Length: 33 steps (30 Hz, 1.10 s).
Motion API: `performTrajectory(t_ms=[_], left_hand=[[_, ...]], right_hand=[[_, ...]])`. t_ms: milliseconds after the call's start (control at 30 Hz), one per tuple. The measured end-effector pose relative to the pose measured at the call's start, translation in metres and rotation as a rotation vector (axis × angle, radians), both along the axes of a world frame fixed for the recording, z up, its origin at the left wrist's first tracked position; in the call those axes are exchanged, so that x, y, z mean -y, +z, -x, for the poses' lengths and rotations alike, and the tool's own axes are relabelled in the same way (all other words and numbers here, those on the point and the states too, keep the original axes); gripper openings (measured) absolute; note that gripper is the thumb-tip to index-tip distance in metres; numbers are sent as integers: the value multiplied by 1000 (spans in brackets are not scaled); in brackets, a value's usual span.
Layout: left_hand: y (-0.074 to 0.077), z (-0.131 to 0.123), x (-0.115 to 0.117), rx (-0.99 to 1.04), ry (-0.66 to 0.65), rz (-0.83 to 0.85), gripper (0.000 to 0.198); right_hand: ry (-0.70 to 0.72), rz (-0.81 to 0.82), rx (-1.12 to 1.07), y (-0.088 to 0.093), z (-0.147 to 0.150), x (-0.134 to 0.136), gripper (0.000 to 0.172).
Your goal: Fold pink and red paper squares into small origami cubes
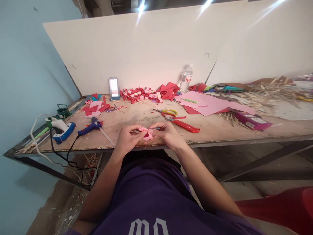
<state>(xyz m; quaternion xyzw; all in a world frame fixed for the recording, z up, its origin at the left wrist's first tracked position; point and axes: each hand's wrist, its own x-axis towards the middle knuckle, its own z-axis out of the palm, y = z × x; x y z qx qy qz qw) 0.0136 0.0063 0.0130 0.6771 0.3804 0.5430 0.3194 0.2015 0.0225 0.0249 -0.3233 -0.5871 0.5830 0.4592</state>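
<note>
A small piece of folded pink paper (147,136) is pinched between my two hands at the table's front edge. My left hand (128,137) grips its left side with thumb and fingers. On the other side, my right hand (165,133) closes thumb and forefinger on the same paper. Just beyond my right hand lie scissors (168,112) with yellow and red handles, and a red utility knife (187,126). A blue hot glue gun (90,126) rests to the left of my left hand.
Many small red and pink folded paper cubes (140,94) are heaped at the back, between a propped phone (114,88) and a plastic bottle (186,78). Pink paper sheets (207,102) and wooden sticks (274,88) lie right. A blue-and-white power strip (64,132) with cords sits left.
</note>
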Motion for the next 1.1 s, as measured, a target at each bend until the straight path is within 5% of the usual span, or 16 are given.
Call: performTrajectory(t_ms=[1100], left_hand=[[-5, -2, -3, 163, 117, -77, 11]], right_hand=[[122, 122, -71, 6, 0, 3, 29]])
